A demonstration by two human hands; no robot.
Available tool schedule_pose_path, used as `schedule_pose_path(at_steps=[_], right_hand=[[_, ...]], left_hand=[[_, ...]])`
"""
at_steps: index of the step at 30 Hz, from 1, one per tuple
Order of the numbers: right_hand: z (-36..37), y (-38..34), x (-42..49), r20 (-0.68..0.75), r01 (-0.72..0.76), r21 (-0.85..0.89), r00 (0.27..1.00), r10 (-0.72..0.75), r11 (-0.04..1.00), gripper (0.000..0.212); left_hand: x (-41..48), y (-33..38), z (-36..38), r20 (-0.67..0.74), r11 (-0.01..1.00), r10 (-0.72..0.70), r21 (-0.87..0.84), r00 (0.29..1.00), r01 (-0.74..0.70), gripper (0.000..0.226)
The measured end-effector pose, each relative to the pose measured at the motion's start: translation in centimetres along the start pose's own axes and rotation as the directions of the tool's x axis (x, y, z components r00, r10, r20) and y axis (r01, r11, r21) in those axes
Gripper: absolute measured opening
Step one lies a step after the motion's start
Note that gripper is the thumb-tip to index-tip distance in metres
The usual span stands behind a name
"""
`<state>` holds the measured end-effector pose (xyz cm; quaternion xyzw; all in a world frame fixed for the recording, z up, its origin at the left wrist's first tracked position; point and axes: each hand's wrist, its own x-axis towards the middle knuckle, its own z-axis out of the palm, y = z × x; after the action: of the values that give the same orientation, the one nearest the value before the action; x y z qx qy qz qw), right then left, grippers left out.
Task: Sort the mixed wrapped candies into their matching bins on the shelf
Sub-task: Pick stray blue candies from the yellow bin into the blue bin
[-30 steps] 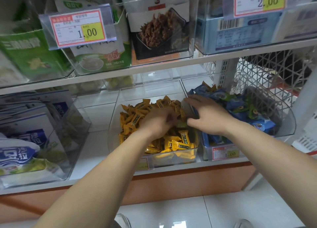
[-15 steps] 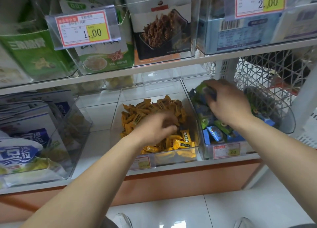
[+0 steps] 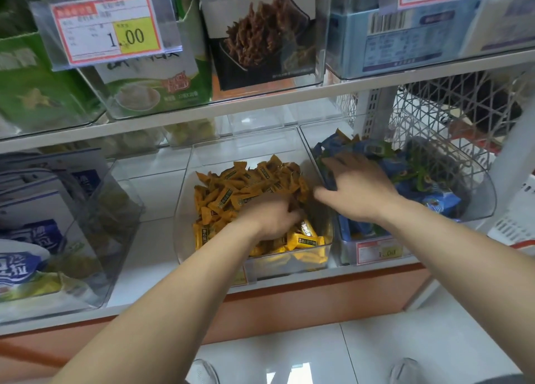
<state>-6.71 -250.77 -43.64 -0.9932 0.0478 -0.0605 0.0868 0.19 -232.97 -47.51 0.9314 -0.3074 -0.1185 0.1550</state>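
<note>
A clear middle bin (image 3: 185, 210) holds a heap of yellow-orange wrapped candies (image 3: 231, 189). To its right a second clear bin (image 3: 474, 192) holds blue wrapped candies (image 3: 434, 201) with green ones (image 3: 419, 169) mixed in. My left hand (image 3: 269, 218) is sunk in the yellow heap near the bin's right front, fingers curled down, tips hidden among the wrappers. My right hand (image 3: 356, 189) lies over the wall between the two bins, fingers spread on the left end of the blue pile, thumb pointing toward the yellow bin.
A clear bin with blue-and-white bags (image 3: 29, 239) stands at the left. The upper shelf (image 3: 289, 103) overhangs the bins and carries snack boxes and a price tag (image 3: 107, 27). A white mesh basket (image 3: 451, 108) sits behind right. White floor tiles lie below.
My right hand pulled back from deep in the blue bin to its left edge, beside the yellow bin. My left hand stayed in the yellow candies, shifting slightly.
</note>
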Motion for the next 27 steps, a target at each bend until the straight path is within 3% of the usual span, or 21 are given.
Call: schedule_pose_path(at_steps=[3, 7, 12, 18, 22, 27], right_hand=[[0.3, -0.3, 0.1, -0.001, 0.020, 0.006, 1.000, -0.020, 1.000, 0.071], [0.5, -0.2, 0.2, -0.002, 0.018, 0.007, 1.000, -0.018, 1.000, 0.070], [0.6, 0.1, 0.2, 0.000, 0.024, 0.009, 1.000, -0.024, 1.000, 0.067], [0.4, 0.2, 0.2, 0.003, 0.023, 0.026, 1.000, -0.023, 0.999, 0.068], [0.4, 0.3, 0.1, 0.004, 0.031, 0.028, 0.999, -0.031, 0.999, 0.066], [0.2, 0.2, 0.0, 0.011, 0.041, 0.037, 0.999, -0.041, 0.998, 0.065]], left_hand=[[1.0, 0.9, 0.6, -0.009, 1.000, -0.027, -0.001, 1.000, 0.027, 0.022], [1.8, 0.9, 1.0, 0.014, 0.986, -0.020, -0.164, 1.000, 0.022, 0.017], [2.1, 0.4, 1.1, 0.052, 0.962, 0.011, -0.274, 0.999, 0.004, 0.023], [1.6, 0.3, 0.7, 0.071, 0.981, 0.079, -0.182, 0.994, -0.065, 0.044], [1.4, 0.6, 0.7, 0.107, 0.993, 0.117, 0.001, 0.987, -0.118, 0.046], [0.8, 0.4, 0.5, 0.116, 0.994, 0.062, -0.100, 0.991, -0.050, 0.037]])
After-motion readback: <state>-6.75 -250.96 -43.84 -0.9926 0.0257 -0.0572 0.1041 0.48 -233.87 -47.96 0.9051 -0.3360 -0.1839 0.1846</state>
